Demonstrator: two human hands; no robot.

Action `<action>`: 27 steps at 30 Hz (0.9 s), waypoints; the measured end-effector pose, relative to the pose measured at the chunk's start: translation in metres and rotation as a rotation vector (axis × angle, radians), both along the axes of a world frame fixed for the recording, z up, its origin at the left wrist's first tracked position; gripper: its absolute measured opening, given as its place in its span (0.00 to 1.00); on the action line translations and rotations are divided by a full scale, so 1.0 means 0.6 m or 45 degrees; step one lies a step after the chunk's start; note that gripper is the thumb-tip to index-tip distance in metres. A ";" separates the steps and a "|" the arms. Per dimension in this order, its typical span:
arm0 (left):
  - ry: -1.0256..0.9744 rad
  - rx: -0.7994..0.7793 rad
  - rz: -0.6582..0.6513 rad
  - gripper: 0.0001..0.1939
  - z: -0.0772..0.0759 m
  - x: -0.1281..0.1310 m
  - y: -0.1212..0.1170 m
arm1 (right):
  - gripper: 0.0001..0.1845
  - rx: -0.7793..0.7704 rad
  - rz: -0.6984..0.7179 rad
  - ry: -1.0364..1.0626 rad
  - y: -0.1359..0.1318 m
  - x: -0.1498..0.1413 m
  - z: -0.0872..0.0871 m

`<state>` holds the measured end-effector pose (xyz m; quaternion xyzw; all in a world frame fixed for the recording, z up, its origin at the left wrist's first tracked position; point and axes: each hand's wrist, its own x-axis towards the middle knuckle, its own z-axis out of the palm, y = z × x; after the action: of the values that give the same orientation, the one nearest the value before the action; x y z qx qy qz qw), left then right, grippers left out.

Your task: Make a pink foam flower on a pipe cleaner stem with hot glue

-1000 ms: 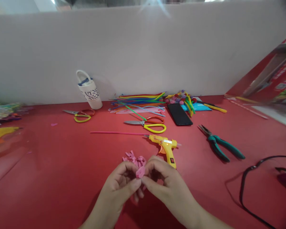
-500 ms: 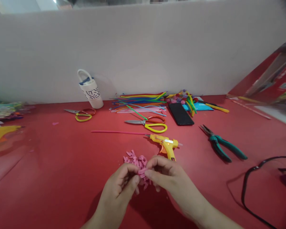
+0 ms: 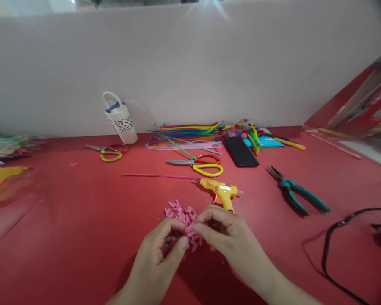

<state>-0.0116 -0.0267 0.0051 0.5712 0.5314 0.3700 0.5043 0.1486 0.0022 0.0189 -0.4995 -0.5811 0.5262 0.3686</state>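
Note:
My left hand (image 3: 160,250) and my right hand (image 3: 224,237) meet low in the middle of the red table (image 3: 66,220). Both pinch a small pink foam piece (image 3: 189,231) between thumb and fingers. A heap of pink foam strips (image 3: 178,211) lies on the table just beyond my fingers. Just past my right hand a yellow glue gun (image 3: 221,192) lies on its side, with a thin pink pipe cleaner (image 3: 155,176) stretching left from its nozzle.
Behind lie yellow-handled scissors (image 3: 200,165), a second pair (image 3: 109,152), coloured pipe cleaners (image 3: 186,135), a black phone (image 3: 240,151), teal pliers (image 3: 296,197) and a white cup bag (image 3: 120,120). A black cable (image 3: 328,241) loops at the right. A white partition (image 3: 190,63) closes the back.
The pink piece between my fingers has sunk slightly toward the table and my fingers have shifted their pinch on it. Everything else lies as before.

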 end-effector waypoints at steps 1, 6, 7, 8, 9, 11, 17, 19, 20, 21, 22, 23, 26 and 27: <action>0.007 0.010 -0.004 0.03 0.001 0.001 0.000 | 0.06 0.011 -0.002 -0.013 0.000 0.001 0.000; 0.018 -0.002 0.027 0.03 0.002 0.004 0.001 | 0.06 0.033 0.010 -0.029 -0.002 0.000 -0.001; 0.019 -0.005 0.037 0.04 0.002 0.004 0.001 | 0.06 0.032 0.011 -0.026 -0.003 0.000 -0.001; 0.019 -0.005 0.044 0.04 0.002 0.004 0.002 | 0.06 0.029 0.009 -0.025 -0.003 -0.001 -0.001; 0.010 -0.005 0.049 0.03 0.002 0.004 0.002 | 0.06 0.023 0.008 -0.027 -0.003 -0.001 -0.001; -0.049 -0.023 0.055 0.03 0.003 0.004 0.004 | 0.06 0.016 0.010 -0.032 -0.004 -0.001 0.000; -0.204 -0.090 0.091 0.03 0.006 0.002 0.008 | 0.06 0.020 0.009 -0.027 -0.004 -0.002 0.003; -0.174 -0.085 0.099 0.03 0.005 0.001 0.007 | 0.06 0.006 0.010 -0.031 -0.004 -0.002 0.003; -0.157 -0.085 0.098 0.03 0.005 0.001 0.007 | 0.06 0.003 0.012 -0.031 -0.003 -0.002 0.002; -0.145 -0.090 0.096 0.03 0.005 0.001 0.006 | 0.06 0.002 0.012 -0.029 -0.003 -0.002 0.001; -0.141 -0.098 0.099 0.03 0.005 0.000 0.006 | 0.06 0.001 0.017 -0.023 -0.003 -0.001 0.000; -0.149 -0.115 0.104 0.03 0.006 0.000 0.005 | 0.06 -0.001 0.022 -0.011 -0.003 0.000 0.000; -0.233 -0.206 0.119 0.05 0.007 0.000 0.007 | 0.06 -0.026 0.045 0.053 -0.002 0.002 0.000; -0.274 -0.234 0.119 0.06 0.007 0.000 0.008 | 0.06 -0.034 0.050 0.080 -0.003 0.003 0.000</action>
<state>-0.0117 -0.0222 0.0091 0.4543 0.5319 0.4020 0.5908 0.1502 0.0007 0.0191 -0.4761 -0.5719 0.5566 0.3693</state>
